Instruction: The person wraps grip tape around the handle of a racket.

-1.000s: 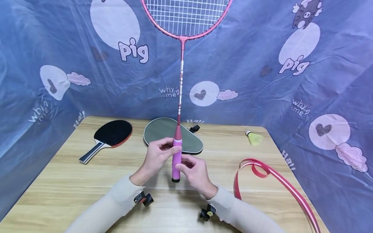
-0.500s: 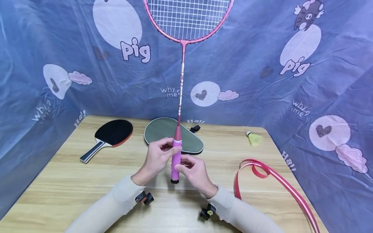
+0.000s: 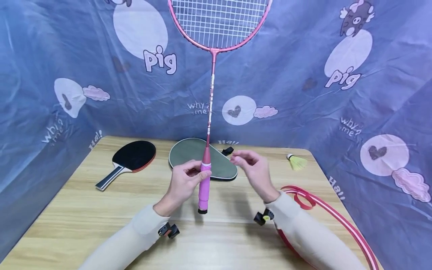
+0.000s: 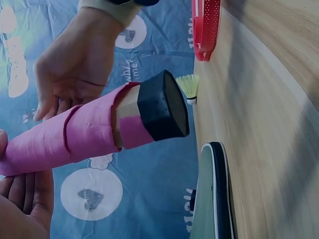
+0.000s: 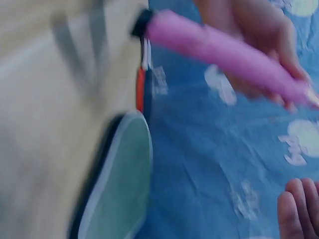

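A pink badminton racket (image 3: pixel 204 189) stands nearly upright in the head view, its strung head cut off by the top edge. My left hand (image 3: pixel 182 184) pinches the upper part of its purple-pink wrapped handle between thumb and fingers. The left wrist view shows the wrapped handle (image 4: pixel 84 129) up close, with a strip of bare grip beside the black end cap (image 4: pixel 164 107). Off to the right of the handle, my right hand (image 3: pixel 255 173) is in the air, fingers loosely bent, with nothing visible in them. Its fingers (image 5: pixel 299 209) show at the right wrist view's corner.
Behind the racket lies a green paddle case (image 3: pixel 221 167). A black table tennis paddle (image 3: pixel 135 155) rests at the left, and a yellow shuttlecock (image 3: pixel 297 162) at the back right. A red-and-white strap (image 3: pixel 344 221) curls along the right side, partly under the right forearm.
My right hand has let go of the racket's handle and moved up and to the right. The left hand keeps its grip, and the racket has barely shifted.
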A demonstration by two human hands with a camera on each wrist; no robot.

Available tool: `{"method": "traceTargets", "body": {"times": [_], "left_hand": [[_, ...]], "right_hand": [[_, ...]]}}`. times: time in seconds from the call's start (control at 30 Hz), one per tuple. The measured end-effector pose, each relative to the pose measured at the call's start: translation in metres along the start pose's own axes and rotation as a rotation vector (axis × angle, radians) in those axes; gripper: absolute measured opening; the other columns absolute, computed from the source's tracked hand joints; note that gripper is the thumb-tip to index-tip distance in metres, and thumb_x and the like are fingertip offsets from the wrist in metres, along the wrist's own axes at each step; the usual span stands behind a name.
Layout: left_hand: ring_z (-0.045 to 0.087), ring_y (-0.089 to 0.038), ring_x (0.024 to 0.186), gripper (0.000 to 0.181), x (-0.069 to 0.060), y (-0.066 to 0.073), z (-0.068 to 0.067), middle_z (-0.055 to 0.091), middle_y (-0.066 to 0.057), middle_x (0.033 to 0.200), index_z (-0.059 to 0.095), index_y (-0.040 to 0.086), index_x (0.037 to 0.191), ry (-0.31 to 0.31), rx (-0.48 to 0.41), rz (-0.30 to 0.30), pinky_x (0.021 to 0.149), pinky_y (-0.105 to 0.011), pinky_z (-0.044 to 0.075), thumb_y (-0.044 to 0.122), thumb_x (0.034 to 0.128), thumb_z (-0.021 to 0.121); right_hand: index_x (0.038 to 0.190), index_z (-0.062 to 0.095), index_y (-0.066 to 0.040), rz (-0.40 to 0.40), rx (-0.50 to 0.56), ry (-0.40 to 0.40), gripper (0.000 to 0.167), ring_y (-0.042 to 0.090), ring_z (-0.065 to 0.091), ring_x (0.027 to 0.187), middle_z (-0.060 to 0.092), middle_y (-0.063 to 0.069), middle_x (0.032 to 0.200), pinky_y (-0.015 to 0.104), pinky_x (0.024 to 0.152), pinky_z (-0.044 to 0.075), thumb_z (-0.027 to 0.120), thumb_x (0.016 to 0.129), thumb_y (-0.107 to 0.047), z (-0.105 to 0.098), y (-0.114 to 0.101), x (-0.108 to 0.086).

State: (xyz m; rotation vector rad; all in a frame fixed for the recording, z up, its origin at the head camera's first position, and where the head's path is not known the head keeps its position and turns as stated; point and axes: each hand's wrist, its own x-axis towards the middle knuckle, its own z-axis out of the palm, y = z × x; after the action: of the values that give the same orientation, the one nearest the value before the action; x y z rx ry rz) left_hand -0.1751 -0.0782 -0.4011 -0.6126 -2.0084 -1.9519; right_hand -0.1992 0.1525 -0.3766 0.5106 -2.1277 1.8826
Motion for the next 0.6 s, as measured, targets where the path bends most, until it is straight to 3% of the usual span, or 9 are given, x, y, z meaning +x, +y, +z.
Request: {"method": "traceTargets", "body": {"times": [0.13, 0.27, 0.4, 0.6], "left_hand": [[0.062, -0.007, 0.079, 0.024, 0.0, -0.001, 0.001, 0.07, -0.02, 0.091, 0.076, -0.005, 0.106, 0.006, 0.022, 0.02, 0.072, -0.019, 0.058, 0.002, 0.0836, 0.08], [0.063, -0.007, 0.078, 0.024, -0.001, -0.002, 0.001, 0.07, -0.019, 0.09, 0.076, -0.003, 0.106, 0.006, 0.032, 0.026, 0.071, -0.02, 0.058, 0.003, 0.0836, 0.08], [0.063, -0.007, 0.078, 0.024, -0.001, -0.002, -0.001, 0.069, -0.019, 0.091, 0.076, -0.003, 0.107, 0.005, 0.033, 0.023, 0.072, -0.021, 0.059, 0.004, 0.0843, 0.08], [0.063, -0.008, 0.078, 0.023, 0.0, -0.002, -0.003, 0.069, -0.018, 0.09, 0.076, -0.002, 0.107, 0.004, 0.036, 0.038, 0.071, -0.021, 0.059, 0.004, 0.0843, 0.08]], "right_hand": [[0.113, 0.064, 0.017, -0.058, 0.05, 0.082, 0.027, 0.008, 0.075, 0.087, 0.078, -0.003, 0.095, 0.025, 0.084, 0.062, 0.071, 0.091, 0.001, -0.03, -0.004, 0.01], [0.114, 0.064, 0.017, -0.08, 0.031, 0.136, 0.028, 0.007, 0.076, 0.087, 0.079, -0.006, 0.094, 0.023, 0.084, 0.061, 0.071, 0.091, 0.003, -0.058, -0.004, 0.01], [0.113, 0.069, 0.01, -0.073, -0.153, 0.203, 0.025, 0.001, 0.074, 0.087, 0.078, -0.011, 0.094, 0.016, 0.082, 0.059, 0.073, 0.09, -0.001, -0.088, 0.003, 0.005], [0.111, 0.076, -0.007, 0.0, -0.593, 0.298, 0.024, -0.018, 0.065, 0.08, 0.069, -0.032, 0.089, 0.003, 0.073, 0.05, 0.079, 0.089, -0.017, -0.147, 0.018, -0.009]]}}
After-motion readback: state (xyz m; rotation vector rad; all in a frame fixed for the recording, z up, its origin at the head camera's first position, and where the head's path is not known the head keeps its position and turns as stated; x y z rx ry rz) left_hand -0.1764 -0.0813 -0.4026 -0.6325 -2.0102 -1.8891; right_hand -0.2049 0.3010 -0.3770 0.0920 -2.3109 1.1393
